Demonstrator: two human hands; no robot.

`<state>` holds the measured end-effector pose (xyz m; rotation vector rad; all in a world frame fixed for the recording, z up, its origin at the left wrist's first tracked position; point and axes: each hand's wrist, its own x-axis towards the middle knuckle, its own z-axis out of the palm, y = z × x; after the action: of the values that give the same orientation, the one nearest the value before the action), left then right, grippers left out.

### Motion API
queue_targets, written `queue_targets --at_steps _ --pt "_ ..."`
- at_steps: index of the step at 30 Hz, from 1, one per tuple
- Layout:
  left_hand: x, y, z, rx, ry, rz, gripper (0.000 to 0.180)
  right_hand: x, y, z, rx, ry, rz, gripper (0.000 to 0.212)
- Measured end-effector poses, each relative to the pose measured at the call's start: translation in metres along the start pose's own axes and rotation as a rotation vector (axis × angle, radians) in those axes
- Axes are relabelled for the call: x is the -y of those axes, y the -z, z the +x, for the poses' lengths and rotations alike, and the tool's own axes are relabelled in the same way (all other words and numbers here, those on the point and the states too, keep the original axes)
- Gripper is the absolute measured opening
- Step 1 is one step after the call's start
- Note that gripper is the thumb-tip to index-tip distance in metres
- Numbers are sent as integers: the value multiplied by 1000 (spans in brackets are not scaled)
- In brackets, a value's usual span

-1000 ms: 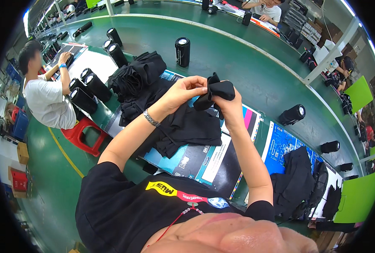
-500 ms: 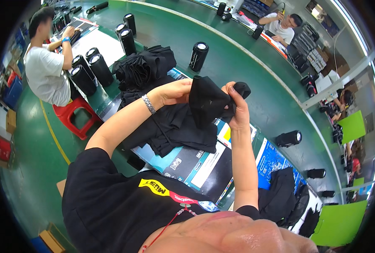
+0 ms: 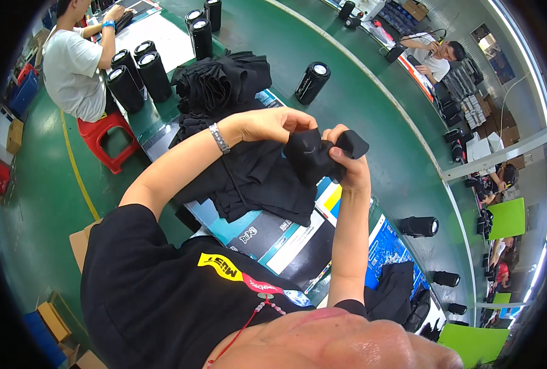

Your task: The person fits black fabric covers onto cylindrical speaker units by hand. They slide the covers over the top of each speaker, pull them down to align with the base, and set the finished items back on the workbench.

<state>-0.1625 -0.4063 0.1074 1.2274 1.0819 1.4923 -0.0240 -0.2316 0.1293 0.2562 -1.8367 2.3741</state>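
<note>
A piece of black cloth (image 3: 306,161), sewn like a small pouch or sleeve, is held up in front of me between both hands. My left hand (image 3: 273,126), with a metal watch on its wrist, pinches the cloth's upper left edge. My right hand (image 3: 354,174) grips its right end, thumb pressed on the bunched fabric, and a flap stands out above the fingers. Below the cloth lies a loose stack of flat black cloth pieces (image 3: 261,187). Farther back sits a thick bundle of folded black cloth (image 3: 221,80). Whether anything is inside the held piece is hidden.
Printed sheets (image 3: 285,246) cover the worktop near me. A black cylindrical speaker (image 3: 313,83) stands beyond my hands, and several more stand at the far left. Another speaker (image 3: 420,226) lies to the right. A co-worker (image 3: 76,67) sits at left on a red stool (image 3: 108,140).
The held cloth has been gathered smaller and turned between my hands. My left hand has shifted slightly right, closer to my right hand. The whole view has tilted a little.
</note>
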Motion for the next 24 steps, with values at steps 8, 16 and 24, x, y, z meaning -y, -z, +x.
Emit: queue_targets --at_steps 8,16,24 --pt "5 30 38 -459 -184 126 13 -15 26 29 -363 -79 -161 11" --pt "34 102 121 -1081 -441 770 28 -67 43 137 -975 360 -750 20" --pt "62 131 156 -928 -187 -144 11 -85 77 154 -1011 346 -716 23"
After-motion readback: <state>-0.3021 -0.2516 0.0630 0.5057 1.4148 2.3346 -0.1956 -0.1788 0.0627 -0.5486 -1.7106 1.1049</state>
